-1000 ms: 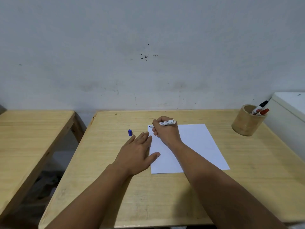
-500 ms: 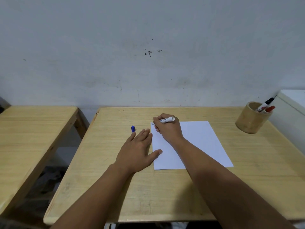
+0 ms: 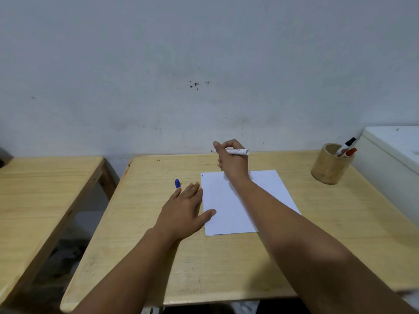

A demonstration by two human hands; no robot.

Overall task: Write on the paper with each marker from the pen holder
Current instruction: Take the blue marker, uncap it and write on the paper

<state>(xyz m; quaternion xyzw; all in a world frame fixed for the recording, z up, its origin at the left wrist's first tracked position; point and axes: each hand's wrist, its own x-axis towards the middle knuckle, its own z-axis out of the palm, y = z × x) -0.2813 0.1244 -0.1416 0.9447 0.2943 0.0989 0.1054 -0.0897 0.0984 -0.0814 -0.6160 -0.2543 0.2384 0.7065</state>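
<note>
Marker (image 3: pixel 237 151) up off the page, gripped in my right hand (image 3: pixel 232 163), tip pointing left above the far edge of the paper (image 3: pixel 229 207). I read a tiny blue tick at the sheet's top left corner, so this pen looks done. Left hand (image 3: pixel 184 208) lies flat and relaxed, holding nothing, thumb on the paper's left edge, I'd say to pin it. Blue cap (image 3: pixel 177 183) stands on the table (image 3: pixel 340 223) just beyond those fingers, handy for recapping. Pen holder (image 3: pixel 328 166) sits well to the right, red and black markers waiting. Right wrist cocked, forearm stretched across the sheet.
</note>
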